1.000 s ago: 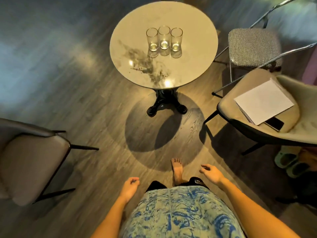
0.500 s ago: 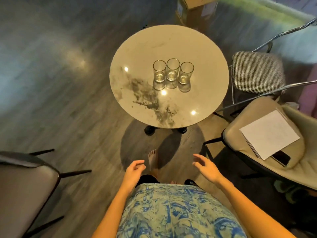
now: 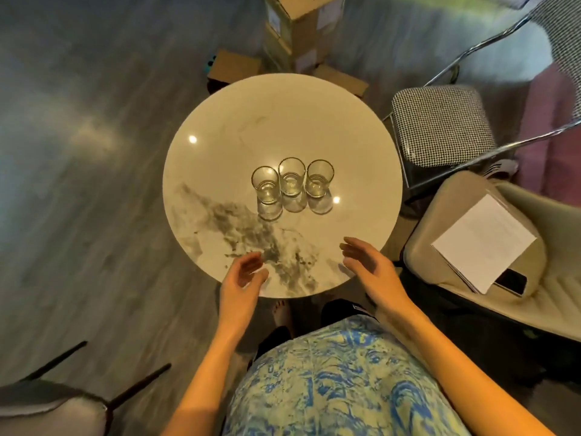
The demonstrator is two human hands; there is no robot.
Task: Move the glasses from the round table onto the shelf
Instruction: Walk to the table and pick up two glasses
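Three clear drinking glasses stand upright in a row near the middle of the round marble table (image 3: 239,121): a left glass (image 3: 265,185), a middle glass (image 3: 292,177) and a right glass (image 3: 319,179). My left hand (image 3: 243,278) hovers over the table's near edge, fingers curled and apart, holding nothing. My right hand (image 3: 367,265) is beside it over the near right edge, also open with nothing in it. Both hands are well short of the glasses. No shelf is in view.
A houndstooth chair (image 3: 440,127) and a beige armchair (image 3: 534,291) with papers (image 3: 484,242) and a phone (image 3: 511,283) stand to the right. Cardboard boxes (image 3: 298,29) sit beyond the table. Another chair (image 3: 47,407) is at the lower left.
I have walked up to the table, so it now lies directly below me. Both hands have risen from my sides to over the table's near edge.
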